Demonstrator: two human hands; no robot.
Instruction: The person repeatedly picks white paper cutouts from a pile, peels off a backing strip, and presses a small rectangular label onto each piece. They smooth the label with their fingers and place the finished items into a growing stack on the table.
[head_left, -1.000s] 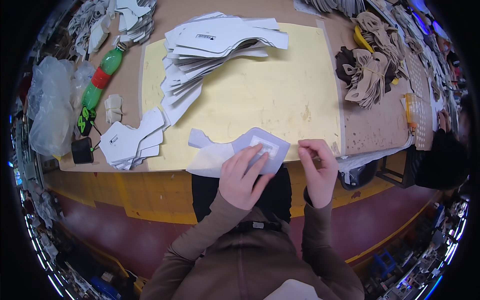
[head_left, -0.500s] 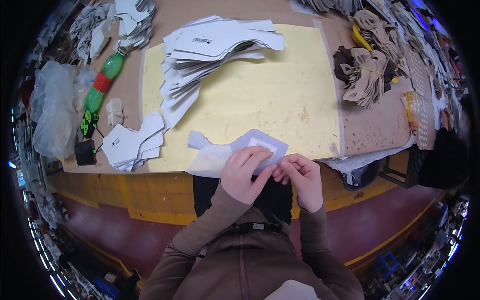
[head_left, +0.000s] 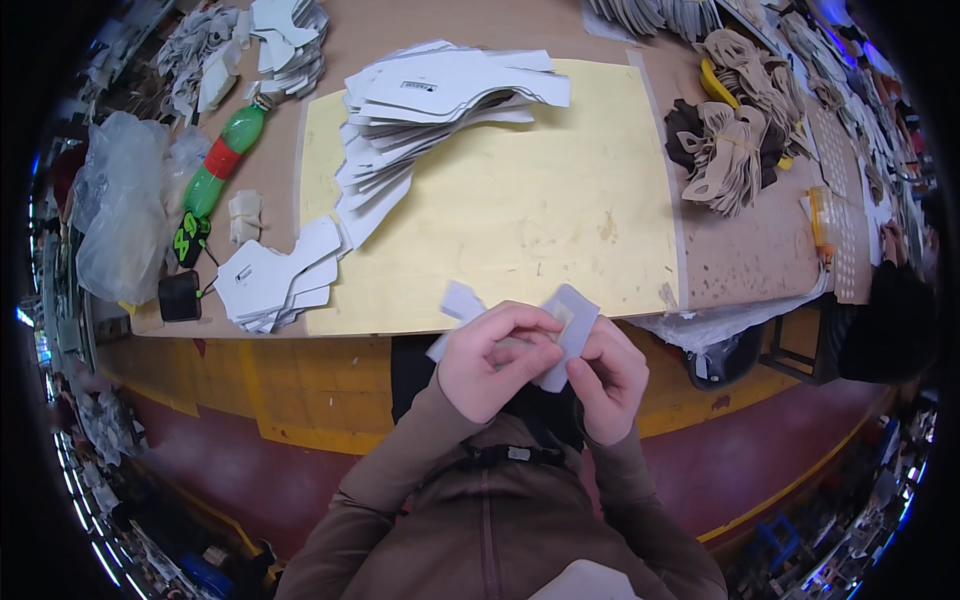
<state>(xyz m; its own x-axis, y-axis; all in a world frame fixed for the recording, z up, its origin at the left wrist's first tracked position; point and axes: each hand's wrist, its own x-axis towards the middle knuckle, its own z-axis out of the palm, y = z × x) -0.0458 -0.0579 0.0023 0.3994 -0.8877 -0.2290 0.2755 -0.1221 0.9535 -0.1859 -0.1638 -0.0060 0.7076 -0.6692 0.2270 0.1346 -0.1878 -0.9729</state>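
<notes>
Now tilted up and bent at the front edge of the table [head_left: 740, 250]: lavender piece [head_left: 580, 318].
My left hand [head_left: 488, 360] pinches mid-piece, right hand [head_left: 613, 385] grips its right end; looks light, floppy, creasable, so hold by edges.

Dark labels [head_left: 419, 86] on white pieces [head_left: 465, 78]

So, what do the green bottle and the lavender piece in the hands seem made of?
The green bottle looks like glossy plastic, given its translucent walls. The lavender piece could be coated fabric or synthetic leather: thin and matte.
</notes>
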